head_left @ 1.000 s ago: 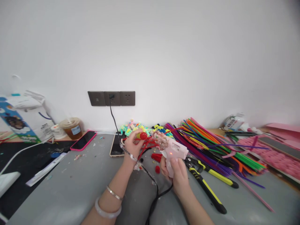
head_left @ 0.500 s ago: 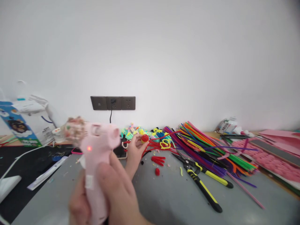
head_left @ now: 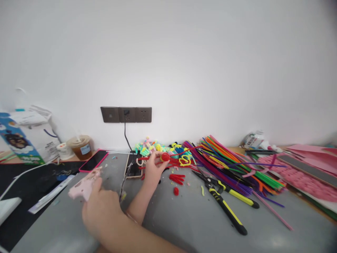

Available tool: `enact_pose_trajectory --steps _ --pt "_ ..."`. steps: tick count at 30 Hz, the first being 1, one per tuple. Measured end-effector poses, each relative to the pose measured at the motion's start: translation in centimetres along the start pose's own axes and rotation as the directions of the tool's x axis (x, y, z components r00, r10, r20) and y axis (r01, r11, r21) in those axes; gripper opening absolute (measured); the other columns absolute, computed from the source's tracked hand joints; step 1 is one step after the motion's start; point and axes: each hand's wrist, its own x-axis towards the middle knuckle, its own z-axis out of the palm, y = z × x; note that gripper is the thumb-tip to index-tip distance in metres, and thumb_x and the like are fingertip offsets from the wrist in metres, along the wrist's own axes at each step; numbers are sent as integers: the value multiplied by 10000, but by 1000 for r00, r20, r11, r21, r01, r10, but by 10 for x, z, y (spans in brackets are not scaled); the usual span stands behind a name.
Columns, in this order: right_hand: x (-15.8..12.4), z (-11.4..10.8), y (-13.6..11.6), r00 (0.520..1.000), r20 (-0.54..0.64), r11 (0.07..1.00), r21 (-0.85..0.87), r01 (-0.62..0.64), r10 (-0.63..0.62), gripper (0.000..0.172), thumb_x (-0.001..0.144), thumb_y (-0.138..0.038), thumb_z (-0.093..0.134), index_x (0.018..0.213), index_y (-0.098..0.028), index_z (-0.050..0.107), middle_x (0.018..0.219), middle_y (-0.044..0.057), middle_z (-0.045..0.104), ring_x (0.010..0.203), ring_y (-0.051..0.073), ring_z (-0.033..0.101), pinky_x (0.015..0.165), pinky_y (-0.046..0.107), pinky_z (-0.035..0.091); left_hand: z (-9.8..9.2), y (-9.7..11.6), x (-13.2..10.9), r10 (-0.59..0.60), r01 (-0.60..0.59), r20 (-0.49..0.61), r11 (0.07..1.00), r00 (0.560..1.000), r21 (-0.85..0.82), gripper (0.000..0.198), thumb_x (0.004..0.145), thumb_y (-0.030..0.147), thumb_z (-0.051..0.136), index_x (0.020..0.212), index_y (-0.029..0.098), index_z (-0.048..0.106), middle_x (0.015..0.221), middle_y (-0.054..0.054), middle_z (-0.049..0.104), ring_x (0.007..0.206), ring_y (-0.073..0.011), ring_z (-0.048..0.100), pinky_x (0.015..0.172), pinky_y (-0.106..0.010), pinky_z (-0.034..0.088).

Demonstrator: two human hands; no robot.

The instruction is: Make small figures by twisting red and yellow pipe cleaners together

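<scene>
My left hand (head_left: 154,167) reaches over the middle of the table, its fingers pinched around a small red fuzzy ball (head_left: 165,157) with a bit of yellow beneath it. In front of that arm my right hand (head_left: 104,207) crosses to the left, wrapped around a pink glue gun (head_left: 83,186). The gun lies tilted in the grip and its handle is mostly hidden by the hand. Close to my left hand are short red pipe cleaner pieces (head_left: 177,179) and another red ball (head_left: 176,191) on the grey tabletop.
Yellow-and-black pliers (head_left: 223,207) lie right of centre, before a heap of coloured pipe cleaners (head_left: 231,161). A phone with a pink edge (head_left: 93,161), a lidded drink cup (head_left: 79,147) and a box (head_left: 26,137) stand left. A black cord runs from the wall sockets (head_left: 126,115).
My right hand has carried the glue gun down, left and away from the camera, uncovering the cup and phone. My left hand still holds the red ball in nearly the same place.
</scene>
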Motion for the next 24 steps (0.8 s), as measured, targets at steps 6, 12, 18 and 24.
enact_pose_trajectory --steps 6,12,18,24 --pt "-12 4 3 995 87 993 -113 -33 43 724 768 -97 622 1422 6 330 1094 256 683 958 316 703 720 434 591 -2 -7 1 -4 4 11 1000 1000 31 281 728 331 738 917 196 578 960 -60 704 860 -218 708 801 -371 572" --pt "-77 -67 56 921 -207 944 -53 326 -330 177 883 -266 576 965 -128 651 989 117 703 892 244 664 769 350 539 -3 -11 3 -51 51 15 999 999 -1 322 711 354 757 926 199 573 948 -49 706 841 -210 704 769 -352 575" --pt "-121 -124 163 983 -168 997 0 78 -77 252 750 8 542 839 -181 683 846 36 683 774 179 631 711 265 463 -2 -13 6 -59 59 9 998 998 -19 349 700 361 770 946 187 593 976 -68 705 830 -211 709 743 -342 583" --pt "-119 -94 212 990 -117 997 -22 80 -82 404 685 91 496 892 -187 703 1018 66 631 974 190 613 888 290 451 1 -12 4 -96 97 28 994 995 -47 379 695 388 769 965 189 593 983 -70 707 839 -221 713 671 -322 598"
